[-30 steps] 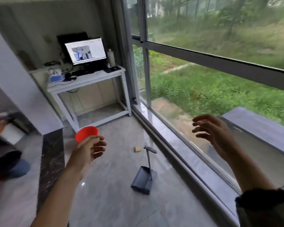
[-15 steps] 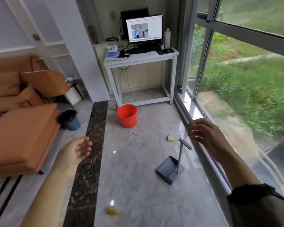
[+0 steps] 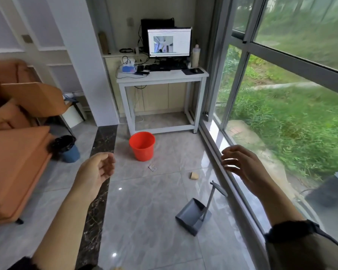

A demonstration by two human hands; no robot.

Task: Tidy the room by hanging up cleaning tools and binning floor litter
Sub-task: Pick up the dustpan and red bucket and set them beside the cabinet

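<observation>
The right hand [image 3: 240,162] is raised with its fingers spread and loosely bent, holding nothing; the left hand [image 3: 97,172] is also empty, palm turned inward and fingers curled half shut around air. Below the right hand and slightly to its inside, the grey dustpan [image 3: 193,216] stands on the floor tiles with its long handle tilted up toward that hand, near it but not touching. Between the two hands and farther out lie the litter pieces: a small brown cup [image 3: 194,175] on its side and a flat blister pack [image 3: 152,168]. Beyond those stands the red bucket [image 3: 142,146], and out past the left hand a blue bin [image 3: 66,151] with a black liner sits against the orange sofa [image 3: 14,168].

The likely trouble is the dustpan: it is balanced upright, so a careless grab at the handle top could tip it over or send it sliding on the glossy tile. The flat blister pack may resist picking up from so smooth a floor.

No hook or rack for hanging tools is visible. The bin's opening is dark and partly behind the sofa edge, so its contents cannot be judged. A yellowish thing at the bottom edge is cut off.
</observation>
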